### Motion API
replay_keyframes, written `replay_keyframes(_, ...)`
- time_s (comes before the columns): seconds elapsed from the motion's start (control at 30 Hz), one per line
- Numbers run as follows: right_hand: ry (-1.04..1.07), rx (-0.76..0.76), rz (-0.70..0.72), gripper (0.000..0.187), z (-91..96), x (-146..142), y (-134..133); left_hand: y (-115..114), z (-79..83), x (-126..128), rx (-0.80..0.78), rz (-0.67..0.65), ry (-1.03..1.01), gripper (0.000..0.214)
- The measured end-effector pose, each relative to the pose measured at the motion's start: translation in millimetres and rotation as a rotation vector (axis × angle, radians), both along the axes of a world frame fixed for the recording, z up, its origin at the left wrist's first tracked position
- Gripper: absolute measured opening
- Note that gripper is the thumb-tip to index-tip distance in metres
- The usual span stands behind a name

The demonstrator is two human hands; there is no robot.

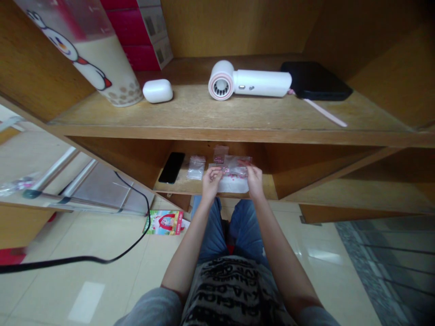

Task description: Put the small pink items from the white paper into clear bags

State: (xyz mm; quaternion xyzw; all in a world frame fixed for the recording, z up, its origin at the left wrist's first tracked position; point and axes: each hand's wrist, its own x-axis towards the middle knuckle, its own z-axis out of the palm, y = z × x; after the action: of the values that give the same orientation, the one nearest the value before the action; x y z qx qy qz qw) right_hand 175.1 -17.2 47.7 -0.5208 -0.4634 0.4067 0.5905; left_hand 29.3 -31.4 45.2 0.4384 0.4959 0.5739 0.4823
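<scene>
Both my hands are low in the view, at the front of the lower wooden shelf. A small clear plastic bag (237, 165) with pink bits inside is held up between them. My right hand (254, 180) pinches its upper right part, and my left hand (212, 180) grips its left edge, with the fingers partly hiding that corner. Under the bag lies a white sheet (233, 185). Left of my left hand lies another clear bag (196, 167), and a pinkish bag (220, 154) sits behind the held one. A black smartphone (171, 167) lies further left.
The upper shelf (204, 113) holds a white hair dryer (249, 80), white earbud case (157, 90), black case (316, 81), pink strip (325, 112) and large printed cup (102, 59). A black cable (132, 240) and printed card (163, 222) lie on the tiled floor.
</scene>
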Motion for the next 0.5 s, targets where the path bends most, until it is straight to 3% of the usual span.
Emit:
replay_keyframes(0.2,0.173,-0.08,-0.023,0.041,7.4,-12.4,-2.7,-3.9,8.3,-4.1,0.074,0.039,0.046,0.019)
replay_keyframes(0.5,0.672,-0.223,0.13,0.033,9.7,-21.9,-4.2,-6.3,31.7,-7.7,0.096,-0.066,0.059,0.023)
